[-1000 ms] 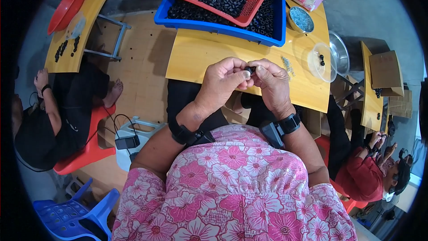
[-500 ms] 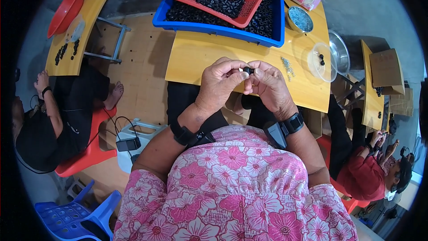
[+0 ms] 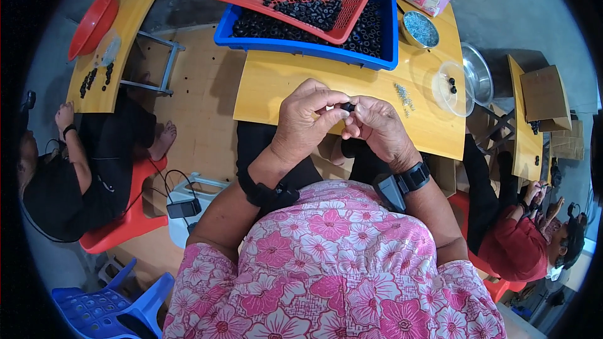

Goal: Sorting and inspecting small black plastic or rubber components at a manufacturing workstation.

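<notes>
The head-worn fisheye camera faced steeply downward from close above the floral shirt (image 3: 333, 257) (straight edges bowed near the rim), framing left hand (image 3: 301, 122) and right hand (image 3: 384, 130) above centre.

Small blk part (image 3: 348, 107) (ctr): plastic or rubber, can't tell which.
Blue tray (image 3: 364, 59) (upper ctr): plastic, semi-gloss.
Red basket (image 3: 362, 6) (upper ctr): plastic mesh, semi-gloss.
Tabletop (image 3: 270, 85) (ctr): wood-look, smooth, satin.
Basin (image 3: 483, 74) (upper rt): metal, shiny.
Box (image 3: 543, 93) (upper rt): cardbd., matt.
Shirt (image 3: 339, 270) (lower ctr): cloth, matt.

Workshop: worktable (image 3: 282, 85), tray (image 3: 295, 48) of black parts (image 3: 372, 37)
</notes>
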A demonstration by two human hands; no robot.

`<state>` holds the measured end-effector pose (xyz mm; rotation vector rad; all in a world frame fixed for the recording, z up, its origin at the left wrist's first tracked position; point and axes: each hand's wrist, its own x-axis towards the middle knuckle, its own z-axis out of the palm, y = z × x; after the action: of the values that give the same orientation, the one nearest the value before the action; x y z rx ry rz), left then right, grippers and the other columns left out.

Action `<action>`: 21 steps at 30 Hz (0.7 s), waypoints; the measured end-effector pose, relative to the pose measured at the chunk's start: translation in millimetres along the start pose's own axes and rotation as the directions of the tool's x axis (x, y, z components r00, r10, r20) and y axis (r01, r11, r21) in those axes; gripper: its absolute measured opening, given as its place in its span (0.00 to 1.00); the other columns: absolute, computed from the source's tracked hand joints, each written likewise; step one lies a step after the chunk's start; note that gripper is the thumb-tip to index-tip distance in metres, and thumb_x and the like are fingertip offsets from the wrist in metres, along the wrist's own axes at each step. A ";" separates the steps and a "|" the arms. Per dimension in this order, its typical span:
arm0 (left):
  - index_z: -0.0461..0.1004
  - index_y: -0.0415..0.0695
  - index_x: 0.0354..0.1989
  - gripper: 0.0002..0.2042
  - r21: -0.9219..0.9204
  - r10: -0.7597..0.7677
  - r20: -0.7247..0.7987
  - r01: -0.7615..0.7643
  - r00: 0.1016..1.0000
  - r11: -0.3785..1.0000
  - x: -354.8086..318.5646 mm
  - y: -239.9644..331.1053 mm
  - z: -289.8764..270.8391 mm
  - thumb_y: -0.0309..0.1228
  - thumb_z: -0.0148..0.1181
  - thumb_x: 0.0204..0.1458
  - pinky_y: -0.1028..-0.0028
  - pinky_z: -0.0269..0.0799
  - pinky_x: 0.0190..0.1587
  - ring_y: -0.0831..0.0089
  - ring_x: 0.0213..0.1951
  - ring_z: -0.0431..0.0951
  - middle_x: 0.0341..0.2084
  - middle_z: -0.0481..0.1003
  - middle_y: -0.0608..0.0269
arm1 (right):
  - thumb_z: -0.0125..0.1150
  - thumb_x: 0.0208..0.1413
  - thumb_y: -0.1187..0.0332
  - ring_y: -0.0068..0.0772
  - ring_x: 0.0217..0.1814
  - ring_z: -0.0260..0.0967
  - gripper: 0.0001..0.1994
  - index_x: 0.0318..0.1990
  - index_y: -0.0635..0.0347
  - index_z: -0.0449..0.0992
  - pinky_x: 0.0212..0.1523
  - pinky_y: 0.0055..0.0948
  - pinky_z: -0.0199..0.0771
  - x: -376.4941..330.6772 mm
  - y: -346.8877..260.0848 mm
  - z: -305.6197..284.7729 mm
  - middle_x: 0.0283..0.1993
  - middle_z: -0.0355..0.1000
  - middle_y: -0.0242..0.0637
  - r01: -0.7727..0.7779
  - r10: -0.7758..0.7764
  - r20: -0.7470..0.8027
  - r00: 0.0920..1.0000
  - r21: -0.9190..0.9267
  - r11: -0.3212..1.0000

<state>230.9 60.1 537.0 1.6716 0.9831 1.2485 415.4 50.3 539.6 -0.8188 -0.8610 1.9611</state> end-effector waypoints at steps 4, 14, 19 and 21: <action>0.79 0.41 0.35 0.12 0.043 0.008 -0.006 -0.007 1.000 0.999 2.3 1.9 -0.6 0.17 0.65 0.40 0.80 0.70 0.31 0.78 0.28 0.72 0.29 0.70 0.65 | 0.53 0.62 0.63 0.20 0.30 0.68 0.15 0.46 0.67 0.72 0.40 0.26 0.76 2.0 -2.2 1.6 0.32 0.71 0.31 -0.006 0.006 0.008 1.000 -0.010 1.000; 0.79 0.41 0.37 0.10 -0.077 -0.087 -0.021 0.086 0.996 0.993 -8.3 -11.7 7.1 0.17 0.63 0.45 0.82 0.68 0.35 0.80 0.32 0.71 0.30 0.70 0.67 | 0.54 0.61 0.62 0.18 0.32 0.64 0.15 0.46 0.67 0.71 0.36 0.20 0.70 0.3 2.1 3.2 0.32 0.67 0.28 0.003 -0.003 0.003 1.000 -0.058 0.998; 0.75 0.39 0.45 0.14 -0.268 -0.128 0.052 0.137 0.990 0.954 -10.5 -24.0 8.9 0.19 0.62 0.48 0.82 0.68 0.38 0.81 0.35 0.71 0.33 0.70 0.67 | 0.50 0.63 0.65 0.17 0.32 0.62 0.11 0.45 0.64 0.71 0.35 0.18 0.66 1.1 2.6 10.2 0.34 0.66 0.28 0.026 -0.042 -0.059 0.997 -0.255 0.967; 0.73 0.38 0.49 0.16 -0.322 -0.141 0.110 0.169 0.984 0.932 -11.3 -24.6 7.7 0.21 0.62 0.49 0.82 0.68 0.39 0.81 0.36 0.70 0.35 0.70 0.68 | 0.50 0.62 0.66 0.20 0.33 0.63 0.11 0.45 0.63 0.70 0.36 0.20 0.67 -0.7 -6.1 15.1 0.34 0.67 0.30 0.052 -0.078 -0.042 0.996 -0.443 0.895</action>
<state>233.3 57.6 509.0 1.3478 0.7877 1.1550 406.4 48.3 553.0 -1.0845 -1.3088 1.6928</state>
